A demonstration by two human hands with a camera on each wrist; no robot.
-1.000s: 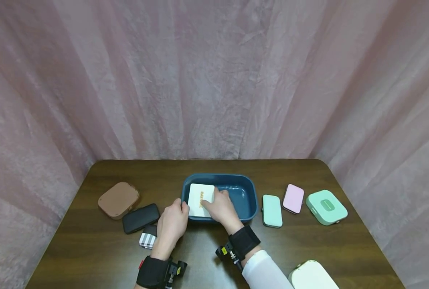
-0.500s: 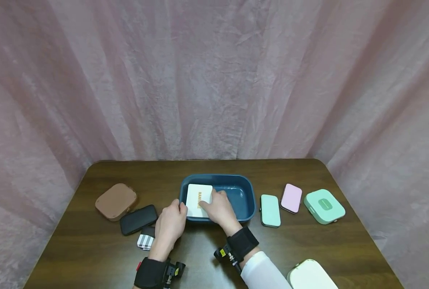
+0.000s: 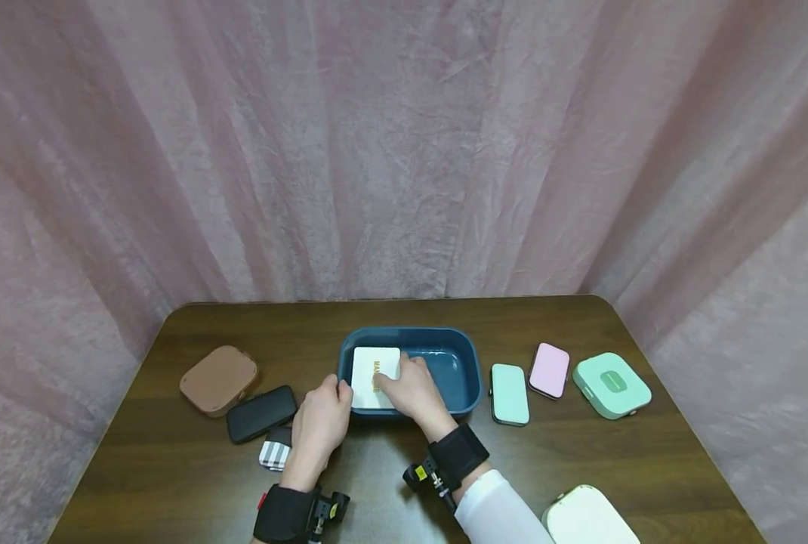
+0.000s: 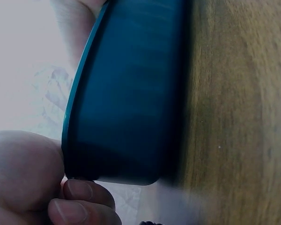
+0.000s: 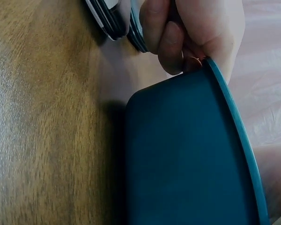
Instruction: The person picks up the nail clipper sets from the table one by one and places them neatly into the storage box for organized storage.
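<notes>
In the head view a blue rectangular bin (image 3: 461, 378) stands mid-table. My left hand (image 3: 321, 425) pinches its near left corner, thumb above the rim and fingers curled below, as the left wrist view shows close up on the bin's wall (image 4: 126, 93). Inside the bin's left part lies a white manicure case (image 3: 366, 366), its gold lettering starting "MANI" and partly covered. My right hand (image 3: 414, 389) reaches over the front rim and grips that case, thumb on its top and fingers at its right edge; the fingertips are hidden.
Left of the bin lie a brown case (image 3: 219, 379), a black case (image 3: 261, 414) and a checked case (image 3: 275, 455). To the right are a narrow mint case (image 3: 510, 394), a pink case (image 3: 550, 370) and a square mint case (image 3: 612, 385). A cream case (image 3: 589, 517) is at the front right.
Both hands keep their places on the bin and the white manicure case. The right thumb covers a little more of the lettering; the view has shifted slightly.
</notes>
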